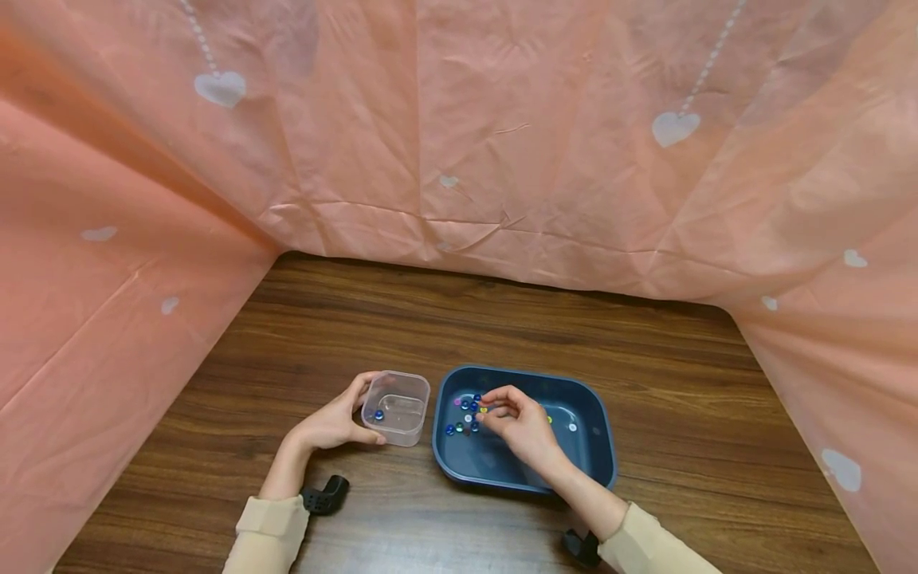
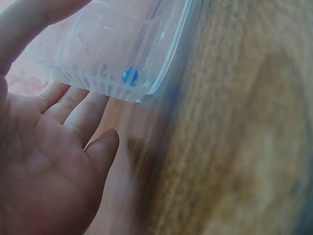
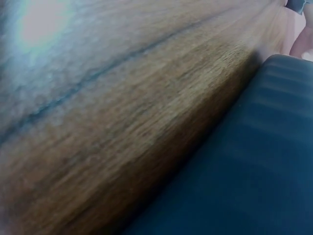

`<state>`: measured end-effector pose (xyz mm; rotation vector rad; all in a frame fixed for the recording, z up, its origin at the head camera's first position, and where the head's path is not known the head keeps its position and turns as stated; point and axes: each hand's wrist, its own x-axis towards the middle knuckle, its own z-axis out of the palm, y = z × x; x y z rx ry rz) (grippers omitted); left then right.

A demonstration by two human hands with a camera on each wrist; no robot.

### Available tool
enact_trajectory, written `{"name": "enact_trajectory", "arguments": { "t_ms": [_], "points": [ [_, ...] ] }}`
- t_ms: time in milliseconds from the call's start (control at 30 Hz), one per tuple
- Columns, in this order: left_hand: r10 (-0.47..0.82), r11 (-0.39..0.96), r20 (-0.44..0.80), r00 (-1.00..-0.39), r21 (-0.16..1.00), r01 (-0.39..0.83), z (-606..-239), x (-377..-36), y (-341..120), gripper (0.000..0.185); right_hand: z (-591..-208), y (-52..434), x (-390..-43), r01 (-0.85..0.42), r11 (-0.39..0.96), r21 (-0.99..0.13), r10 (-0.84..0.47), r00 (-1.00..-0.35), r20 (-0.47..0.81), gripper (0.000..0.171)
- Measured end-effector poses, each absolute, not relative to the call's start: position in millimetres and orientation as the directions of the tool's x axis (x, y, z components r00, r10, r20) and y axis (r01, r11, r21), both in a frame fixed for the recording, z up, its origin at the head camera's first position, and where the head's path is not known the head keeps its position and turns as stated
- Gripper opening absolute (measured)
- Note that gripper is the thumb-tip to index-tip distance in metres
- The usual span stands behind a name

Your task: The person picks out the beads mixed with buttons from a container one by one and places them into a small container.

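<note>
My left hand (image 1: 335, 420) holds a small clear plastic container (image 1: 407, 435) on the table, thumb at its near side and fingers round the far side. One blue marble (image 1: 379, 415) lies inside; the left wrist view also shows this blue marble (image 2: 130, 76) through the wall. Over the dark blue tray (image 1: 495, 478), my right hand (image 1: 527, 430) is lowered with fingers bent and a gap between thumb and index fingertip. A small yellow piece (image 1: 484, 410) shows in that gap; no grip on it is visible. Several blue marbles (image 1: 450, 430) lie at the tray's left side.
A white bead (image 1: 572, 427) lies in the tray's right part. The tray and container stand side by side on a brown wooden table (image 1: 344, 319). Pink curtains (image 1: 502, 159) hang behind and at both sides. The right wrist view shows mostly tabletop and the tray's outer wall (image 3: 254, 166).
</note>
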<state>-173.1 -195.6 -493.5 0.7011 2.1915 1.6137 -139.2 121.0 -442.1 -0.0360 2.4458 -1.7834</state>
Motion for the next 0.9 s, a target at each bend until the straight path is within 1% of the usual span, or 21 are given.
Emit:
{"name": "enact_trajectory", "arguments": {
  "t_ms": [500, 733, 900],
  "points": [
    [0.566, 0.241, 0.054, -0.823, 0.943, 0.228, -494.7, -173.2, -196.0, 0.091, -449.7, 124.7, -139.8, 0.043, 0.344, -0.938, -0.094, -0.992, -0.08, 0.02],
    [0.567, 0.233, 0.037, -0.823, 0.951, 0.203, -494.1, -173.6, -195.2, 0.093, -451.9, 126.6, -139.3, 0.033, 0.367, -0.93, -0.109, -0.991, -0.078, 0.019],
    [0.564, 0.234, 0.041, -0.824, 0.95, 0.208, -494.2, -173.3, -195.5, 0.094, -451.6, 126.5, -139.9, 0.037, 0.373, -0.927, -0.115, -0.99, -0.086, 0.019]
  ]
}}
